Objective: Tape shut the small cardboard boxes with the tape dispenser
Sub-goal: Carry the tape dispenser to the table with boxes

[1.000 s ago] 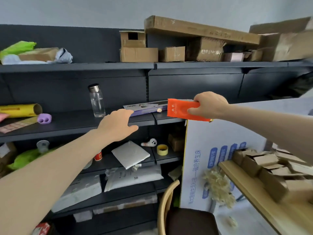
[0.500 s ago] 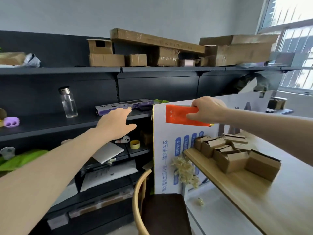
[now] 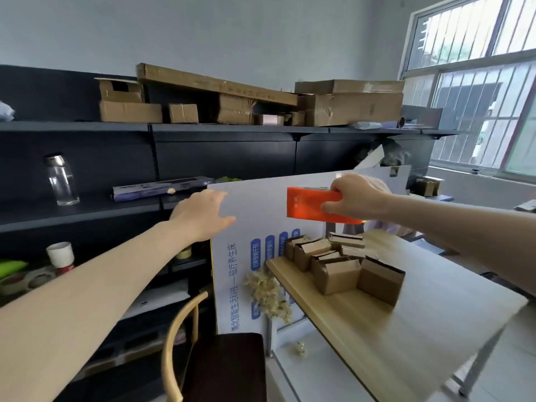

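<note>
My right hand (image 3: 358,197) grips an orange tape dispenser (image 3: 307,204) and holds it in the air, above and behind a cluster of several small cardboard boxes (image 3: 338,266). The boxes sit at the far left end of a light wooden table (image 3: 406,329), some with flaps standing up. My left hand (image 3: 203,213) is stretched forward with fingers apart and holds nothing; it hovers in front of the top left corner of a big white printed carton (image 3: 261,210).
Dark shelving (image 3: 217,129) fills the left and back, with large cardboard boxes (image 3: 348,103) on top, a clear bottle (image 3: 61,181), a flat purple box (image 3: 162,187), a paper cup (image 3: 61,255) and tape rolls. A wooden chair (image 3: 203,358) stands below. A barred window (image 3: 478,91) is at right.
The view has swung right from the shelves toward the table and boxes. My right hand has carried the orange dispenser along; my left hand has come away from the shelf edge.
</note>
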Action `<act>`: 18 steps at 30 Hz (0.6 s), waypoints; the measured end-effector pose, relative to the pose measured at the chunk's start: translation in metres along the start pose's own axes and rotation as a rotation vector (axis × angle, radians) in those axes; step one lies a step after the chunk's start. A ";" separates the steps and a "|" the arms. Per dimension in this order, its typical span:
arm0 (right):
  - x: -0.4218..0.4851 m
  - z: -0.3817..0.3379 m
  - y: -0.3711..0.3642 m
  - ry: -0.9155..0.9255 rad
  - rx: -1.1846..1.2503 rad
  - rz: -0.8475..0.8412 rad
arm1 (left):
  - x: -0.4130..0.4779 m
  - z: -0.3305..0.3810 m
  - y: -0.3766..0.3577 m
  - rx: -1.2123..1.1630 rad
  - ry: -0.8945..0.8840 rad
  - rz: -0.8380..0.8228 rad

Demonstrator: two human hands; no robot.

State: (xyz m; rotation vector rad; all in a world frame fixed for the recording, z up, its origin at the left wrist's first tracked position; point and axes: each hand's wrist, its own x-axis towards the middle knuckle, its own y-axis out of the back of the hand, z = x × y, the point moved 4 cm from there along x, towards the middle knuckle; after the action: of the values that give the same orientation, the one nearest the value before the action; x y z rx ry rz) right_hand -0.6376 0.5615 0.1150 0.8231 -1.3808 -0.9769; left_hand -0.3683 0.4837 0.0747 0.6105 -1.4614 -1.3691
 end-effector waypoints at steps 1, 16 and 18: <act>-0.008 0.016 0.003 -0.001 0.001 0.001 | -0.002 0.017 -0.002 0.004 -0.002 0.002; -0.130 0.193 0.030 -0.152 -0.097 -0.044 | -0.015 0.228 -0.047 -0.040 -0.209 -0.005; -0.145 0.207 0.036 -0.188 -0.121 -0.039 | -0.008 0.249 -0.051 -0.052 -0.254 0.003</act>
State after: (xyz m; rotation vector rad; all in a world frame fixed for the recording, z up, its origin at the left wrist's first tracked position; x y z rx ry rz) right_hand -0.8325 0.7252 0.0995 0.6829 -1.4539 -1.1803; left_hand -0.6001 0.5867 0.0595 0.4118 -1.6199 -1.5205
